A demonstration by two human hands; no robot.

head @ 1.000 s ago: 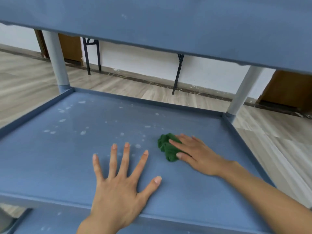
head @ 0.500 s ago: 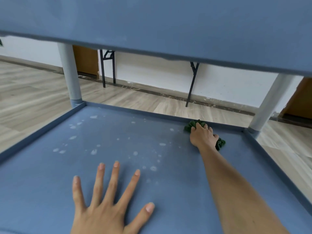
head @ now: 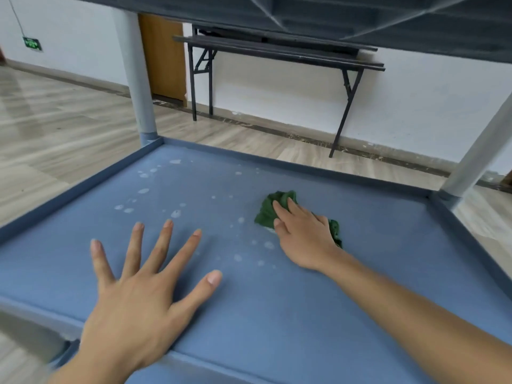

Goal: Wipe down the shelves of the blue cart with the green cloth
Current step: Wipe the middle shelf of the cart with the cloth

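Observation:
The blue cart's middle shelf (head: 360, 273) fills the lower view, with several pale spots across its left and middle. The crumpled green cloth (head: 270, 209) lies on the shelf right of centre. My right hand (head: 303, 235) lies on top of the cloth with straight fingers and presses it down; part of the cloth is hidden under the palm. My left hand (head: 141, 297) rests flat on the shelf near the front edge, fingers spread, holding nothing.
The underside of the upper shelf (head: 360, 15) hangs close overhead. Grey posts stand at the back left corner (head: 137, 87) and the back right corner (head: 479, 153). A raised rim (head: 291, 162) runs round the shelf. Beyond lie wood floor and a black folding table (head: 277, 54).
My right hand has drawn the cloth back from the far rim toward the middle of the shelf. The view has dropped lower under the upper shelf. My left hand stays flat.

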